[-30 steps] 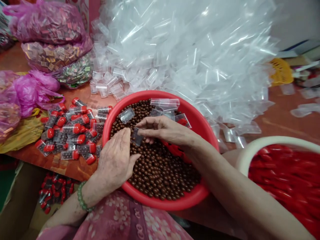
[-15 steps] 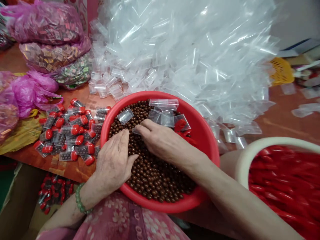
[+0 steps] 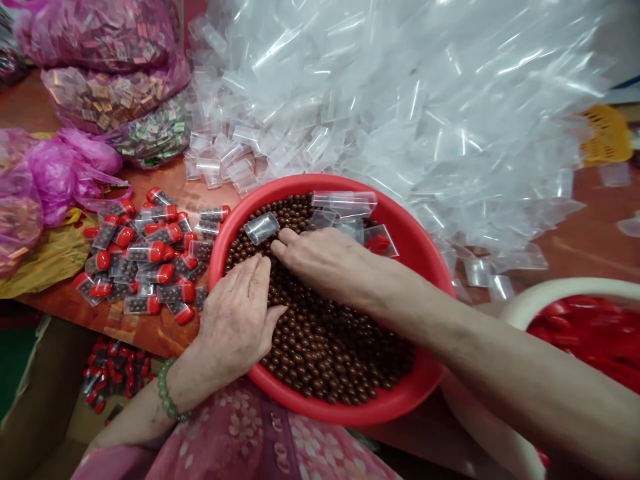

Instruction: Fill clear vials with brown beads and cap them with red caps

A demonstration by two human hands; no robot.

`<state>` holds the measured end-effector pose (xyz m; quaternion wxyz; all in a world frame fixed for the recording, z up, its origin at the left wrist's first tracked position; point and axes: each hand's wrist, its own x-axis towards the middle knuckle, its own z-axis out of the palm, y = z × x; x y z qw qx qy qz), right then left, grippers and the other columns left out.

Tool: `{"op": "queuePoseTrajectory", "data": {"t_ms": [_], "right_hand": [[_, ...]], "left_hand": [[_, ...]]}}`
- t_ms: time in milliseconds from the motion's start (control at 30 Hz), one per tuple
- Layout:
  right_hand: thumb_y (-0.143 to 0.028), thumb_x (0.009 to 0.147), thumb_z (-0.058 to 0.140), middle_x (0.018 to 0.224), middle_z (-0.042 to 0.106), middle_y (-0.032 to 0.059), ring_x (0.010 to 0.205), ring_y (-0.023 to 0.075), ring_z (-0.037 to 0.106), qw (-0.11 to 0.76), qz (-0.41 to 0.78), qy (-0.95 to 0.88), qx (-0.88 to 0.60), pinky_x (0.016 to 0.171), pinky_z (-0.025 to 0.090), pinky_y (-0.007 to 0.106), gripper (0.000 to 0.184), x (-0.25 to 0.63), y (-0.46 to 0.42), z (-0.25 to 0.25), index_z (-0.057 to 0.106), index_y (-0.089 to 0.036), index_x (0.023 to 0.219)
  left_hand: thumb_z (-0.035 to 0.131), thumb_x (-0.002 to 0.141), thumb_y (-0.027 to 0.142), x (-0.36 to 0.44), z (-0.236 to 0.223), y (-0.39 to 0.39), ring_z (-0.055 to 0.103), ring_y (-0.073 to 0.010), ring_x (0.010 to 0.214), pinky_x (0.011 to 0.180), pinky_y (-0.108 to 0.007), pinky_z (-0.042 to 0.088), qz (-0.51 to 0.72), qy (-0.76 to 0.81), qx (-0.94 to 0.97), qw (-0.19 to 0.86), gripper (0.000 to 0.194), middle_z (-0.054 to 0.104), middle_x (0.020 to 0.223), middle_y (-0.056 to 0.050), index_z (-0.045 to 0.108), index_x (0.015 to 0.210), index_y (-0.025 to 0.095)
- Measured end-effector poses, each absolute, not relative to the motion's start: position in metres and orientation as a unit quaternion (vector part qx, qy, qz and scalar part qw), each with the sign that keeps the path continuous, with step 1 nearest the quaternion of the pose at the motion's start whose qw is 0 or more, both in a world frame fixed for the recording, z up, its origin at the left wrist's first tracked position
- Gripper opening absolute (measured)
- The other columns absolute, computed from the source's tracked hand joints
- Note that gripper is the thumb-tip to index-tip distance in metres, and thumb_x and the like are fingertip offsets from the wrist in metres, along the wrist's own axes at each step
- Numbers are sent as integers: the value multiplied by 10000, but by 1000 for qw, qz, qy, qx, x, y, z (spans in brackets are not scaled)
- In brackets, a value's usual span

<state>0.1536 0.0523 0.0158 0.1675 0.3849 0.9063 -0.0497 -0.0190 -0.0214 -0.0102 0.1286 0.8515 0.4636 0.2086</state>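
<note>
A red basin (image 3: 425,267) holds many small brown chocolate balls (image 3: 320,353), with several clear plastic tubes (image 3: 345,202) lying on top. My left hand (image 3: 240,313) rests palm down over the balls at the basin's left side, fingers stretched out and thumb apart. My right hand (image 3: 325,260) reaches in from the right, its fingers curled down among the balls just beyond the left fingertips. What these fingers hold is hidden beneath them. One short clear tube (image 3: 262,229) lies just past both hands. Red caps (image 3: 379,244) sit by the tubes at the right.
Filled tubes with red caps (image 3: 150,251) are piled on the table left of the basin, and more lie in a cardboard box (image 3: 40,407) below. A large heap of clear tubes (image 3: 390,100) stands behind. A pale tub (image 3: 520,307) of red caps is at right; pink bags (image 3: 105,40) at left.
My right hand has moved slightly toward the far side, and the clear plastic piece seen at its fingertips is now hidden. My left hand stays in place. The view has shifted a little.
</note>
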Motion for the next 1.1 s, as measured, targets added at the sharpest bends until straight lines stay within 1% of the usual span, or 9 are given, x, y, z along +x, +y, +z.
{"op": "queuePoseTrajectory", "data": {"t_ms": [133, 267, 433, 600, 733, 800, 867, 1000, 1100], "right_hand": [[-1, 875, 392, 865, 675, 161, 770, 261, 675, 179, -48, 916, 355, 566, 405, 329, 290, 141, 42, 10, 667, -77, 930], [-23, 858, 459, 1033, 699, 148, 884, 230, 693, 153, -169, 918, 325, 721, 498, 303, 300, 147, 46, 8, 650, -76, 1084], [-8, 706, 566, 1099, 703, 91, 1028, 217, 654, 37, -382, 856, 345, 909, 485, 310, 415, 166, 54, -2, 636, -113, 1101], [-225, 731, 683, 940, 677, -7, 893, 179, 618, -80, -532, 757, 372, 834, 483, 300, 316, 178, 50, -7, 653, -160, 1039], [-312, 700, 745, 818, 626, -41, 748, 134, 562, -125, -630, 666, 379, 718, 464, 265, 380, 182, 43, 0, 646, -166, 1037], [-296, 668, 775, 826, 626, -40, 750, 125, 564, -155, -673, 618, 375, 713, 464, 257, 392, 183, 40, 4, 642, -167, 1013], [-260, 627, 804, 855, 636, -38, 775, 117, 576, -194, -702, 580, 364, 736, 469, 251, 391, 185, 38, 8, 647, -167, 973], [-236, 605, 822, 907, 676, -26, 837, 124, 613, -232, -717, 553, 355, 807, 479, 264, 396, 187, 33, 14, 685, -166, 970], [-285, 648, 803, 901, 695, -7, 768, 124, 609, -232, -705, 557, 373, 702, 489, 249, 407, 186, 30, 18, 707, -163, 1024]], "left_hand": [[516, 917, 291, -17, -10, -22, 502, -334, 1306, 1087, -488, 444, 181, 466, 857, 126, 562, 532, 1375, -264, 389, 1378, -4], [544, 903, 305, -16, -11, -22, 502, -364, 1302, 1083, -487, 443, 153, 463, 867, 102, 607, 520, 1374, -294, 396, 1365, -61], [557, 900, 352, -14, -11, -21, 523, -385, 1275, 1055, -495, 466, 146, 462, 870, 93, 658, 528, 1353, -315, 388, 1362, -86], [548, 908, 406, -18, -11, -20, 519, -381, 1285, 1044, -518, 473, 177, 456, 864, 119, 681, 521, 1364, -307, 354, 1388, -37], [570, 899, 421, -23, -7, -11, 462, -363, 1348, 1074, -546, 440, 211, 432, 855, 193, 720, 477, 1417, -296, 304, 1432, 17], [607, 876, 437, -23, -3, -5, 450, -347, 1365, 1090, -539, 425, 217, 418, 843, 260, 754, 460, 1444, -276, 302, 1447, 50], [656, 849, 383, -21, 2, 2, 482, -315, 1346, 1094, -501, 433, 217, 399, 821, 346, 742, 484, 1446, -228, 328, 1449, 97], [630, 849, 205, -14, 6, 7, 657, -227, 1118, 979, -381, 530, 243, 383, 759, 467, 545, 664, 1254, -106, 475, 1370, 164], [596, 880, 229, -12, 2, 7, 686, -204, 1027, 932, -356, 547, 262, 389, 718, 514, 456, 705, 1169, -77, 533, 1327, 164]]}}
